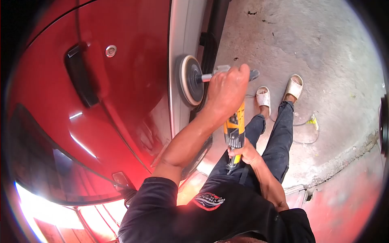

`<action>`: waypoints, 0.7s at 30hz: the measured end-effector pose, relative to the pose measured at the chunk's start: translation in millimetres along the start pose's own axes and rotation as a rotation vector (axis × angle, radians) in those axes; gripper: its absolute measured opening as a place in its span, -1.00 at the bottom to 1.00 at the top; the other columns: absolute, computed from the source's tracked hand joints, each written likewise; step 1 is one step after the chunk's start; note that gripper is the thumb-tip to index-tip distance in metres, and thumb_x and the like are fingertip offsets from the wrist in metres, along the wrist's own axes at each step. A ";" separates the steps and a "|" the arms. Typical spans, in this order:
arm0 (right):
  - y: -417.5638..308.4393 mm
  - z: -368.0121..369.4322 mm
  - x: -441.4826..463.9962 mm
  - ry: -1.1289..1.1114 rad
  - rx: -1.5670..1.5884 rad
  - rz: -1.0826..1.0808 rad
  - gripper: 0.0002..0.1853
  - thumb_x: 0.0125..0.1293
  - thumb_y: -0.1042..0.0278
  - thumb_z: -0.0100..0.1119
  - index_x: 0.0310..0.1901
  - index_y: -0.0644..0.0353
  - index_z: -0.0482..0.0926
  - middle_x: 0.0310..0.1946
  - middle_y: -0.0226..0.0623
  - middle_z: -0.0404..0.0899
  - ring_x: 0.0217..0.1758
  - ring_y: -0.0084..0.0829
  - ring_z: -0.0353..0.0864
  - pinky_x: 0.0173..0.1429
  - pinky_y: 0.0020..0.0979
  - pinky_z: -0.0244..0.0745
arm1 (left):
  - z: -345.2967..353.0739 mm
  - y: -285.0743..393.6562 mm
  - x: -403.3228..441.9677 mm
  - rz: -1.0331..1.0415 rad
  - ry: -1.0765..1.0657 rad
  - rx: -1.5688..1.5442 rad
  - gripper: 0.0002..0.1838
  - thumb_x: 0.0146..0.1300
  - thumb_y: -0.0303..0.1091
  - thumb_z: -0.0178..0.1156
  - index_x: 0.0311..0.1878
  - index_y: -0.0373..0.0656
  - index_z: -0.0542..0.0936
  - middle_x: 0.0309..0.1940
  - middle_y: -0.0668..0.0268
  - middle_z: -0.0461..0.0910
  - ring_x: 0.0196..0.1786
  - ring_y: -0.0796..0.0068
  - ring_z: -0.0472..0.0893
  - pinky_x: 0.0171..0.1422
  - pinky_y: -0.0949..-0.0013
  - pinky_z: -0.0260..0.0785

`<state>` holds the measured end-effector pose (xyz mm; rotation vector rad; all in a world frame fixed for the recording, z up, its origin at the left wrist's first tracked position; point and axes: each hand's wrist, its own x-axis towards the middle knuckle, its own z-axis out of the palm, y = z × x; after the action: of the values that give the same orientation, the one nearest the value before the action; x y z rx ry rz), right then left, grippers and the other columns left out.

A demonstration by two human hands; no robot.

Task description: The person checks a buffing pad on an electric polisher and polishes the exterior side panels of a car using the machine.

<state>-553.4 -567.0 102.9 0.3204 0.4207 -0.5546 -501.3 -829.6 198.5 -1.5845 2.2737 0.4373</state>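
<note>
A yellow and black car polisher (pixel 235 128) is held in both hands, its long body running back toward my waist. My left hand (pixel 227 90) is closed around the front of it, by the head and front handle. Further back, my right hand (pixel 246 153) wraps the rear grip. The round polishing pad (pixel 187 80), pale-rimmed with a dark backing plate, stands on edge facing the car's light grey lower panel (pixel 178 52). It looks to be against that panel, but its contact face is hidden. Beside it rises the glossy red car door (pixel 129 81).
On the door are a black handle (pixel 82 77) and a round lock (pixel 110 51). A dark side step (pixel 210 44) runs along the car's bottom. A cable with a yellow-green plug (pixel 313 121) lies on the concrete floor (pixel 336 69), near my slippered feet (pixel 295 86).
</note>
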 end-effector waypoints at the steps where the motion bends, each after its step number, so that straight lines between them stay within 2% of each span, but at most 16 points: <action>1: 5.2 -0.1 -4.5 0.011 -0.002 0.026 -0.38 -0.10 0.68 0.49 0.07 0.20 0.49 -0.35 -0.31 0.62 -0.36 -0.38 0.67 -0.23 -0.30 0.63 | -2.7 -0.2 -7.5 -0.012 -0.015 -0.012 -0.90 0.22 -0.55 0.19 -0.24 -0.21 0.47 -0.37 -0.01 0.66 -0.28 -0.18 0.71 -0.19 -0.15 0.55; 4: 3.2 15.0 -12.7 0.054 -0.093 -0.068 -0.37 -0.10 0.69 0.49 0.08 0.20 0.47 -0.34 -0.34 0.61 -0.34 -0.41 0.67 -0.19 -0.33 0.63 | -21.2 0.2 -22.6 0.034 0.033 -0.005 -0.87 0.19 -0.56 0.22 -0.26 -0.18 0.45 -0.42 0.06 0.65 -0.33 -0.11 0.73 -0.21 -0.05 0.57; 7: -14.6 34.9 -17.2 0.126 -0.212 -0.170 -0.29 -0.18 0.70 0.47 0.12 0.19 0.48 -0.28 -0.37 0.60 -0.27 -0.41 0.68 -0.11 -0.31 0.63 | -47.2 0.6 -26.7 0.053 0.180 -0.058 -0.83 0.16 -0.55 0.24 -0.25 -0.17 0.44 -0.44 0.07 0.62 -0.36 -0.12 0.70 -0.23 -0.06 0.53; 8: -22.6 34.5 -14.0 0.154 -0.337 -0.213 -0.31 -0.16 0.71 0.46 0.12 0.19 0.47 -0.27 -0.37 0.60 -0.25 -0.41 0.68 -0.06 -0.33 0.61 | -54.5 -2.3 -19.8 0.087 0.225 -0.067 -0.83 0.16 -0.55 0.24 -0.24 -0.17 0.44 -0.44 0.09 0.61 -0.36 -0.11 0.69 -0.24 -0.07 0.53; 12: -74.4 44.6 -3.9 0.155 -0.463 -0.319 -0.31 -0.12 0.69 0.47 0.14 0.21 0.46 -0.25 -0.36 0.64 -0.22 -0.44 0.68 -0.04 -0.34 0.60 | -84.2 2.3 11.5 0.164 0.356 -0.059 -0.84 0.16 -0.53 0.25 -0.25 -0.18 0.45 -0.44 0.09 0.62 -0.34 -0.11 0.69 -0.24 -0.10 0.54; 15: -120.9 56.2 3.9 0.187 -0.646 -0.442 -0.44 -0.06 0.70 0.42 0.06 0.23 0.51 -0.29 -0.38 0.64 -0.28 -0.46 0.68 -0.10 -0.35 0.62 | -101.9 7.3 49.4 0.242 0.484 -0.005 -0.85 0.17 -0.51 0.26 -0.25 -0.19 0.47 -0.41 0.08 0.65 -0.33 -0.11 0.71 -0.25 -0.10 0.55; 18: -147.0 55.0 20.4 0.156 -0.534 -0.481 -0.55 -0.06 0.67 0.40 -0.06 0.23 0.55 -0.35 -0.38 0.63 -0.30 -0.49 0.66 -0.17 -0.40 0.59 | -117.2 12.6 73.6 0.262 0.560 0.048 -0.86 0.18 -0.49 0.27 -0.26 -0.19 0.48 -0.40 0.07 0.66 -0.31 -0.11 0.72 -0.24 -0.09 0.56; 21: -154.3 44.9 27.3 0.130 -0.533 -0.480 -0.41 -0.09 0.71 0.49 0.04 0.22 0.50 -0.27 -0.42 0.63 -0.22 -0.52 0.66 -0.08 -0.43 0.61 | -117.2 8.5 76.4 0.250 0.565 -0.062 -0.85 0.19 -0.49 0.27 -0.23 -0.18 0.48 -0.38 0.09 0.67 -0.29 -0.11 0.73 -0.23 -0.08 0.57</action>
<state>-606.5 -721.1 101.6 -0.2686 0.7591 -0.8634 -545.3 -941.4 270.6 -1.6103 2.9230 0.1216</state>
